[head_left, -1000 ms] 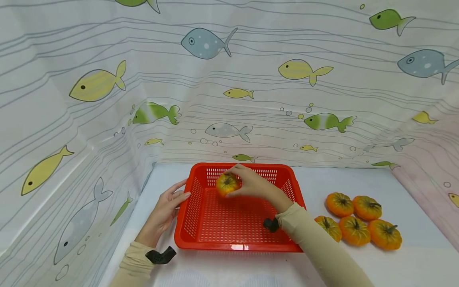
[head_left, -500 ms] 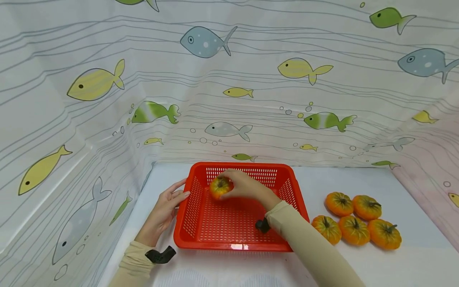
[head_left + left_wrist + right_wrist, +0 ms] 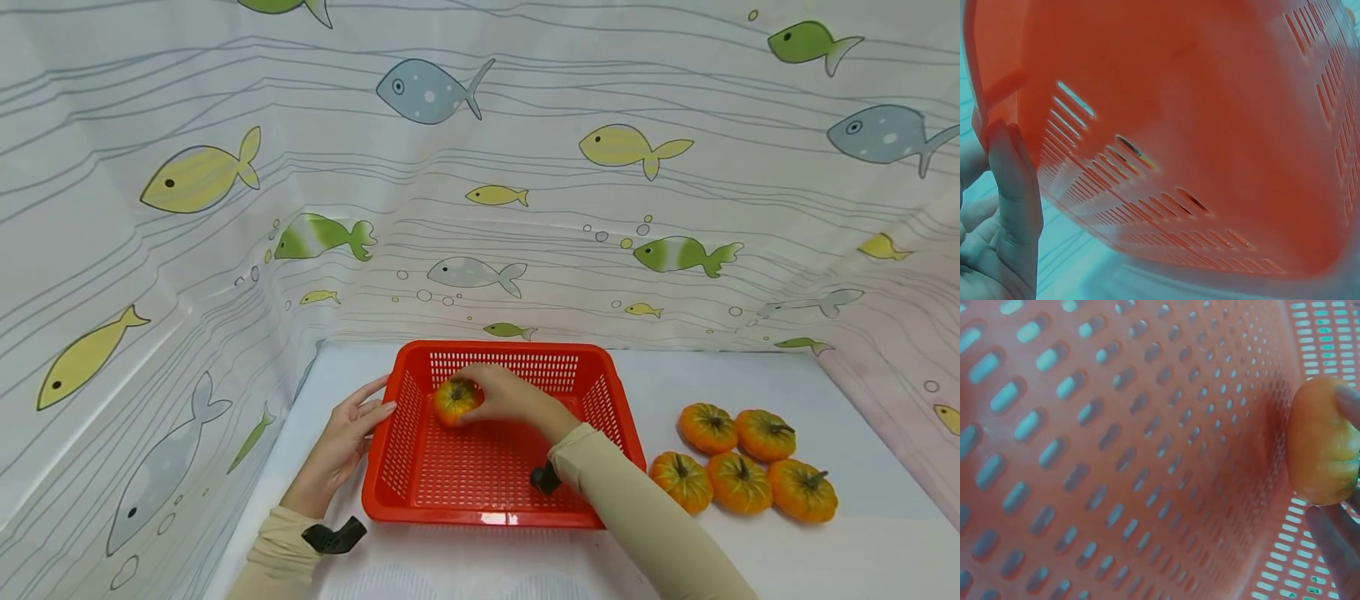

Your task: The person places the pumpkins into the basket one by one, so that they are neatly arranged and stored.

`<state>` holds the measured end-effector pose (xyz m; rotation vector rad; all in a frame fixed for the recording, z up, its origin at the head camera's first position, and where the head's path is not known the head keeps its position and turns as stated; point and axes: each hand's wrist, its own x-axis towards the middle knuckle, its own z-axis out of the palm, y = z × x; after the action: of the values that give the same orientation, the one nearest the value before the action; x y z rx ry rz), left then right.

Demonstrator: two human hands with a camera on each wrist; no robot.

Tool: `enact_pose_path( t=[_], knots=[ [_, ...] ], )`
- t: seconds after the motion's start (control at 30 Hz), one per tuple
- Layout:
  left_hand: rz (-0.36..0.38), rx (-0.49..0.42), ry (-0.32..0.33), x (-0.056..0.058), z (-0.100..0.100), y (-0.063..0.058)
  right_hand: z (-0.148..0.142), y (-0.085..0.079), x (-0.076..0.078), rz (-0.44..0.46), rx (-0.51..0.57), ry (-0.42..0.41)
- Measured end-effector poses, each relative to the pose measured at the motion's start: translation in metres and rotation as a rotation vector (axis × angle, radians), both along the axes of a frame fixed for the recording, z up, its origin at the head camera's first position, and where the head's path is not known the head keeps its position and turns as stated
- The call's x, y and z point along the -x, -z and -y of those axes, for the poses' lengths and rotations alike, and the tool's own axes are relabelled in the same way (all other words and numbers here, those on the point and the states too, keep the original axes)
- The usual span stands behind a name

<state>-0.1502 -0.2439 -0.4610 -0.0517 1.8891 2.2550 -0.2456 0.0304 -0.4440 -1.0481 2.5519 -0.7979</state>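
Observation:
A small orange-and-green pumpkin (image 3: 454, 404) is low in the back left part of a red plastic basket (image 3: 495, 518). My right hand (image 3: 504, 395) grips it, thumb on the near side and fingers over the far side. In the right wrist view the pumpkin (image 3: 1322, 447) sits between thumb and fingers, close to the perforated basket surface; whether it touches the floor I cannot tell. At the basket's left rim, my left hand (image 3: 355, 433) holds the edge. The left wrist view shows its thumb and fingers (image 3: 1015, 187) at the rim, beside the slotted outer wall.
Several more pumpkins (image 3: 741, 482) are grouped on the white table (image 3: 862, 417) to the right of the basket. A curtain (image 3: 555, 192) printed with fish hangs behind and along both sides. Black wrist devices (image 3: 334, 536) are worn on both sleeves.
My right hand has carried the pumpkin left and down, deeper into the basket's back left part. The left hand has stayed at the rim, and the other pumpkins have not moved.

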Motion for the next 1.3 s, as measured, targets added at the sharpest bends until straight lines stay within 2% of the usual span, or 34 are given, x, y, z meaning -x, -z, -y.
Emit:
enact_pose_path(
  t=[0.27,1.3],
  knots=[
    [0.005,0.007,-0.005,-0.0011,0.0008,-0.0003,0.0014,0.0007,-0.0037,-0.047,-0.028,-0.016],
    [0.012,0.013,0.0,-0.0007,0.001,0.0004,-0.0009,-0.0005,-0.0051,-0.012,-0.03,-0.003]
  ],
)
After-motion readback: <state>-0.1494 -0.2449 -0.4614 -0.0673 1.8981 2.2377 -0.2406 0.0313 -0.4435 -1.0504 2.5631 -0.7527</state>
